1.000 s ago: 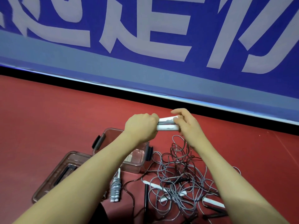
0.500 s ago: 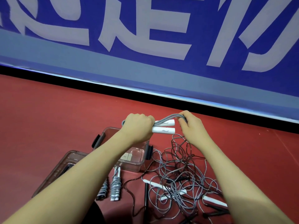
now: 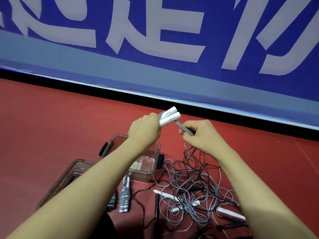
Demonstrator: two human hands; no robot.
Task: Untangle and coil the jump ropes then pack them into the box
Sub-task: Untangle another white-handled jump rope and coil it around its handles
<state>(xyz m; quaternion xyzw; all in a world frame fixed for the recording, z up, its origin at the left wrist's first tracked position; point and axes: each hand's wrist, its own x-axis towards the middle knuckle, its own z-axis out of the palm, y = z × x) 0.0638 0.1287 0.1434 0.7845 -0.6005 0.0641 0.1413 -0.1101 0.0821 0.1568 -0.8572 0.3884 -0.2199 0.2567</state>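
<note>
My left hand (image 3: 144, 131) grips two white jump-rope handles (image 3: 170, 116) side by side, their ends tilted up to the right. My right hand (image 3: 201, 135) pinches the grey cord (image 3: 183, 128) that runs from those handles down toward a tangle of grey and dark ropes (image 3: 193, 192) on the red floor. The clear plastic box (image 3: 155, 163) stands open below my left wrist, partly hidden by my forearm. Two coiled grey ropes (image 3: 124, 195) lie in front of it.
The box lid (image 3: 69, 176) lies flat on the floor to the left of the box. More white handles (image 3: 230, 212) and a black handle (image 3: 157, 204) lie within the tangle. A blue banner wall (image 3: 155, 49) rises behind the floor.
My left hand tilted the white handles upward. My right hand came off the handle ends and moved down to the right, pulling the grey cord with it.
</note>
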